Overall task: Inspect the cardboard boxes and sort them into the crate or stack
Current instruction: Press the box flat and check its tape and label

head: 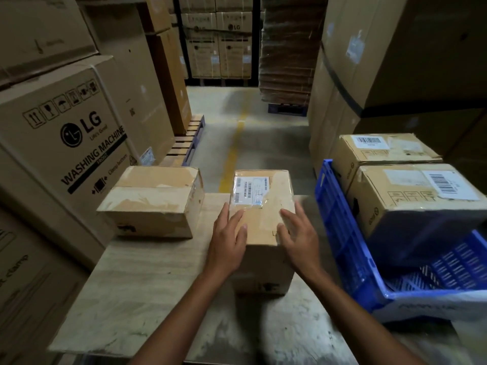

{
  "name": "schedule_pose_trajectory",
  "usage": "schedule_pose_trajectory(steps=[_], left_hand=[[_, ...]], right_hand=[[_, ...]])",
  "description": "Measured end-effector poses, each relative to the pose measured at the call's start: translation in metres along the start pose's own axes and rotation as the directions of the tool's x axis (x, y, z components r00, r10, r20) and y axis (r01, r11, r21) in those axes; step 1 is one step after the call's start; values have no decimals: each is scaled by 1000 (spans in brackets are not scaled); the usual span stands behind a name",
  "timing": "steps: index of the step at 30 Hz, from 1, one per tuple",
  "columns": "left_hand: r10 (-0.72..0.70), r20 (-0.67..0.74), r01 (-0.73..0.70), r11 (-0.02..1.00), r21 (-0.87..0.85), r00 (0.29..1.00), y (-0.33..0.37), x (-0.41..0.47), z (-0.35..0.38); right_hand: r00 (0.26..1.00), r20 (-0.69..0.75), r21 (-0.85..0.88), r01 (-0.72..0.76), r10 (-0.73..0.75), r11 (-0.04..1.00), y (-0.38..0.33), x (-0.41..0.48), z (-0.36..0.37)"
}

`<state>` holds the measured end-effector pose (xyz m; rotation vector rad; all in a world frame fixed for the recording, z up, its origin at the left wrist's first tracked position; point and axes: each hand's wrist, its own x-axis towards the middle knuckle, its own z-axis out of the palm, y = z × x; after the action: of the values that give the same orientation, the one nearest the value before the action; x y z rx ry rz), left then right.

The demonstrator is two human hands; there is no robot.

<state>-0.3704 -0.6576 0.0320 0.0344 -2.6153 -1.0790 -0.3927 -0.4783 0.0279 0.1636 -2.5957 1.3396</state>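
A taped cardboard box with a white shipping label on top stands in the middle of the wooden table. My left hand lies on its left top edge with fingers straight. My right hand rests flat on its right top edge, fingers spread. A second, flatter box with torn tape sits on the table to the left. A blue plastic crate on the right holds a barcoded box; another barcoded box sits behind it.
Large washing-machine cartons are stacked close on the left, and tall cartons rise on the right. Beyond the table an aisle with a yellow floor line runs to pallets of boxes at the back.
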Motion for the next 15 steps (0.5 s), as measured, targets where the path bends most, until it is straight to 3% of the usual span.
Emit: schedule_pose_trajectory(steps=[2,5,8,15], left_hand=[[165,-59,-156,979,134,984,1,-1,3],[358,-36,-344,916,204,933,4,-5,8],[400,-31,-383,894,233,916,0,-9,10],[388,17,-377,883,281,922,7,-7,6]], right_hand=[[990,-14,-162,138,-142,977,3,-2,-5],[936,35,-281,347,-351,895,4,-8,-8],[904,99,-337,423,-416,841,12,-14,-4],[900,104,-372,431,-424,822,13,-12,-5]])
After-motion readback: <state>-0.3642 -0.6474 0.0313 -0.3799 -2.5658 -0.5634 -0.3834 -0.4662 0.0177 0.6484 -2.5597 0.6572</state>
